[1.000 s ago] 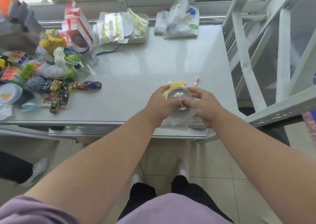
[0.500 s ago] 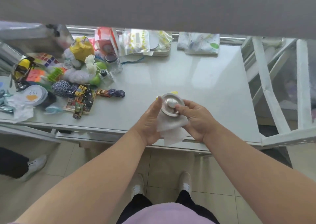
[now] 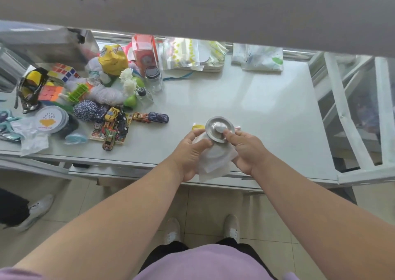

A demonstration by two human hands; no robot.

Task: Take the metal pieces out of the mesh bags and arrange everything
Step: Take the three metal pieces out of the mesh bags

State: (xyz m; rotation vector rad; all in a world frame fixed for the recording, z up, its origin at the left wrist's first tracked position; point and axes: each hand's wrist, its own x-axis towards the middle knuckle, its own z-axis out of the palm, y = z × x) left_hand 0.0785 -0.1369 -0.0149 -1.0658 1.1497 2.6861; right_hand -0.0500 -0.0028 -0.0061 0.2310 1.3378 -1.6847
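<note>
A round metal piece [image 3: 216, 128] with a raised knob in its middle sticks halfway out of a white mesh bag [image 3: 213, 162], held above the table's front edge. My left hand [image 3: 189, 153] grips the bag's left side below the disc. My right hand [image 3: 245, 149] pinches the disc's right rim and knob with thumb and fingertips. Behind the disc a yellow item [image 3: 198, 126] lies on the table, mostly hidden.
The white table [image 3: 267, 100] carries a heap of toys at the left: toy cars [image 3: 149, 117], puzzle cubes [image 3: 62, 72], a small jar [image 3: 154, 78]. Plastic bags [image 3: 192, 53] line the back. A white frame [image 3: 342, 117] stands at right. A grey band blocks the upper view.
The view tilted down and a grey band now covers the top. The metal piece has come farther out of the mesh bag, and both hands rose slightly.
</note>
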